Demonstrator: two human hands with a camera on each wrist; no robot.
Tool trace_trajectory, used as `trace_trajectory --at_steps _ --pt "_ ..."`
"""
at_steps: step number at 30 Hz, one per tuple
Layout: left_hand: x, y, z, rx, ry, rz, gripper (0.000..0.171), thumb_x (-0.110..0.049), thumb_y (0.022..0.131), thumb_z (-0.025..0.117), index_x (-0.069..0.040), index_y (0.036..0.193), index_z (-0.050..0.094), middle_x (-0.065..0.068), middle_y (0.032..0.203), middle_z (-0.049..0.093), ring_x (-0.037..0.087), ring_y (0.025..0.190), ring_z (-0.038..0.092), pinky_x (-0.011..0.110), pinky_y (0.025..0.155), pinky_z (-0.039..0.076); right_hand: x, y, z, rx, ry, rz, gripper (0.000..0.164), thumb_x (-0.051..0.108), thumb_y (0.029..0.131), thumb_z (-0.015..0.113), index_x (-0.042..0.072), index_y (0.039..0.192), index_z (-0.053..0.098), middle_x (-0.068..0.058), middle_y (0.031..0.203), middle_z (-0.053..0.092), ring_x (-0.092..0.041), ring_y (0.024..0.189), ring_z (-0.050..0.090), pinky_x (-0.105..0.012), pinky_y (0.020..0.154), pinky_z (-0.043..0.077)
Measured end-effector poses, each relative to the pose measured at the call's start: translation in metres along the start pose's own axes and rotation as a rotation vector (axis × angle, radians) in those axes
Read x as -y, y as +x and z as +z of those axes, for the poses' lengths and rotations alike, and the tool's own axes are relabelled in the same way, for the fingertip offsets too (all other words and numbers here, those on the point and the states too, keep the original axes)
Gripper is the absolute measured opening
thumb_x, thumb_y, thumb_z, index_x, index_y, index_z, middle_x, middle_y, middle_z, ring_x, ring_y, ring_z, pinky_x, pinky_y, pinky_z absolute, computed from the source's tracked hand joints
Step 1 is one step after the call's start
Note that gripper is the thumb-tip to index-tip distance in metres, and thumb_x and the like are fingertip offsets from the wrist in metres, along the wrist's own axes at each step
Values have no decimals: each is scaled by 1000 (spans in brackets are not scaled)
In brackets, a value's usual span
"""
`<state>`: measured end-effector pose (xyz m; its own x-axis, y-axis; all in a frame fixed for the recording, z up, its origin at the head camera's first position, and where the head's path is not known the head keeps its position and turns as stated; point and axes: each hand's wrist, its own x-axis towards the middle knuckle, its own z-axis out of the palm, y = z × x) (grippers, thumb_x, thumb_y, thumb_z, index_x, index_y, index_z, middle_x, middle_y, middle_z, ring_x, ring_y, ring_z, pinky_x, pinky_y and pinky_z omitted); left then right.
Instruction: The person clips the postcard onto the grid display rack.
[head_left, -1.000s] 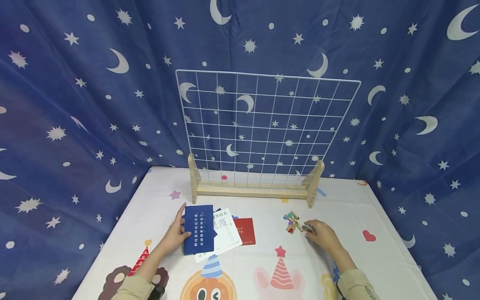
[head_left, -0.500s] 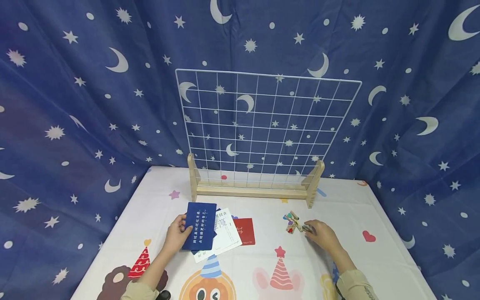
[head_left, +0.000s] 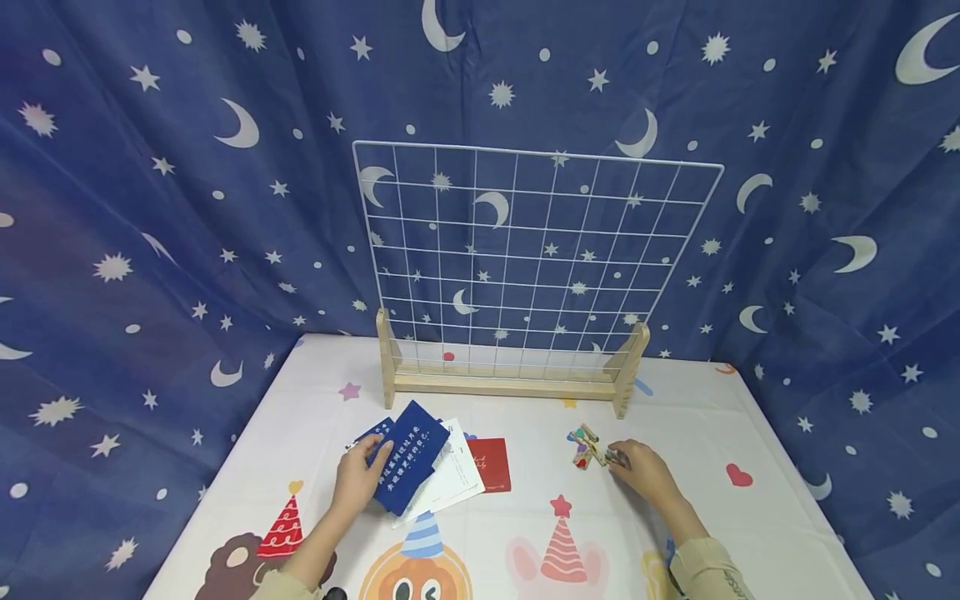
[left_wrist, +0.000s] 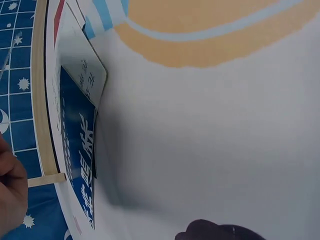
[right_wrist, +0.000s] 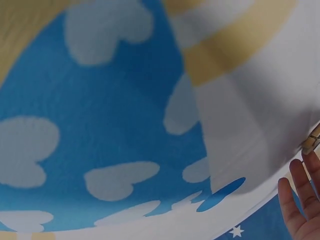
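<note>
In the head view my left hand (head_left: 358, 479) holds a dark blue card with white writing (head_left: 411, 458) by its left edge, thumb on top. The card is tilted over a small pile. Under it lie another blue card (head_left: 384, 427) and white cards (head_left: 461, 475), with a red card (head_left: 491, 465) at the pile's right. My right hand (head_left: 643, 469) pinches a small wooden clothespin (head_left: 617, 457) beside several others (head_left: 585, 442) with coloured decorations. In the right wrist view this clothespin (right_wrist: 312, 141) is at the fingertips; the thumb is out of frame.
A white wire grid (head_left: 525, 250) stands upright in a wooden base (head_left: 502, 383) behind the cards. The white tablecloth (head_left: 750, 533) has cartoon prints. A blue curtain with moons and stars (head_left: 187, 208) surrounds the table.
My left hand has moved slightly right with the blue card and turned it clockwise, uncovering another blue card on its left. My right hand has stayed at the clothespins.
</note>
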<state>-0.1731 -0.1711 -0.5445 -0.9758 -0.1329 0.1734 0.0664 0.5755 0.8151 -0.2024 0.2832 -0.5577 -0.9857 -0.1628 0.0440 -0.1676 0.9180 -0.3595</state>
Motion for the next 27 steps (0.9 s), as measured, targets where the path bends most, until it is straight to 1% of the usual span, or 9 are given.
trace_trajectory --at_steps 1,3,7,9,12,15,16,21,27 --pt "0 -1 0 15 -6 1 19 -15 91 62 2 100 65 21 80 69 25 69 66 35 66 57 0 0 0 6 -1 7 29 8 77 74 -1 104 66 -3 79 61 -12 67 52 -29 60 47" --pt "-2 -2 1 48 -51 -7 15 -8 87 63 2 99 66 15 65 61 15 56 56 26 54 50 0 1 2 9 4 13 28 8 78 73 -2 103 66 -1 75 58 -11 65 48 -26 57 43" --pt "-15 -8 -2 147 -153 -33 27 7 75 62 3 101 67 4 61 52 1 49 38 14 45 35 -2 2 6 -3 10 12 24 6 77 73 -2 99 67 -1 73 57 -11 64 48 -25 56 42" --pt "-19 -10 -2 195 -186 -37 31 9 72 61 4 102 66 6 70 61 1 54 47 15 47 42 -3 2 7 -12 10 9 22 5 76 73 -1 97 67 -1 73 57 -10 64 49 -25 56 42" --pt "-24 -12 -1 246 -174 -16 24 6 75 65 5 99 67 12 82 69 11 69 62 25 67 56 -3 2 6 -25 15 8 21 5 76 73 -1 95 68 -1 73 57 -10 64 49 -25 55 42" --pt "-20 -12 3 242 -129 32 14 -2 79 70 2 92 69 12 90 72 19 84 67 36 86 55 -3 3 6 -32 18 8 19 5 77 73 0 94 68 -1 73 57 -10 64 49 -25 55 42" --pt "-21 -12 3 239 -125 32 11 -4 79 71 1 89 70 12 89 72 21 86 67 38 87 54 -3 3 6 -34 19 6 19 5 77 73 -1 94 68 -1 73 57 -10 64 49 -25 55 42" --pt "-24 -13 3 199 -147 -27 11 -14 79 74 -4 84 72 8 87 73 19 91 65 48 96 46 -2 3 7 -41 20 12 16 5 77 72 0 91 67 -2 74 58 -12 65 51 -27 57 44" --pt "-28 -14 4 162 -268 -97 20 -15 79 74 0 92 70 14 89 73 19 85 68 30 80 55 -1 4 9 -66 31 19 13 5 76 73 1 87 68 -3 74 60 -14 67 55 -30 60 49"
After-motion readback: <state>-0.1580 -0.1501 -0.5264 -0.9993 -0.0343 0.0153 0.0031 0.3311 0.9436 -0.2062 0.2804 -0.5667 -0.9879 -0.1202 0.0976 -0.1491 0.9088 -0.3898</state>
